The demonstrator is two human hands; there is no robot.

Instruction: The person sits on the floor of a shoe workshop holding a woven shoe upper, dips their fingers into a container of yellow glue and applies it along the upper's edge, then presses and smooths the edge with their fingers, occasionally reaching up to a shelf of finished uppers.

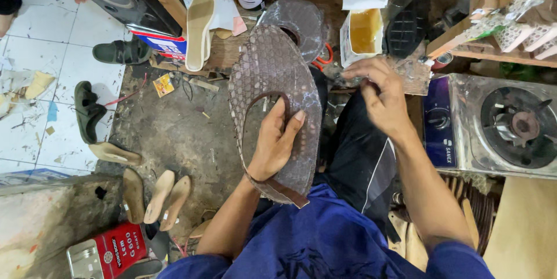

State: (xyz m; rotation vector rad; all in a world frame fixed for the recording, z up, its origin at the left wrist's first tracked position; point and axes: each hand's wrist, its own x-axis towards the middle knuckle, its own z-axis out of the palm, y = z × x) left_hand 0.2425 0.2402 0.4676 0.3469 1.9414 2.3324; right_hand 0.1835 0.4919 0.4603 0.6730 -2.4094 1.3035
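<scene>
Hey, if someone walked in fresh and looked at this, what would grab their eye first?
Dead centre, the left hand grips a large brown snakeskin-patterned shoe upper piece with a brown strap. Just right of it, the right hand is raised with fingers pinched near an open container of yellow glue. At far right sits a silver single-burner gas stove, and tan wooden shoe lasts lie on the dirty floor at lower left.
</scene>
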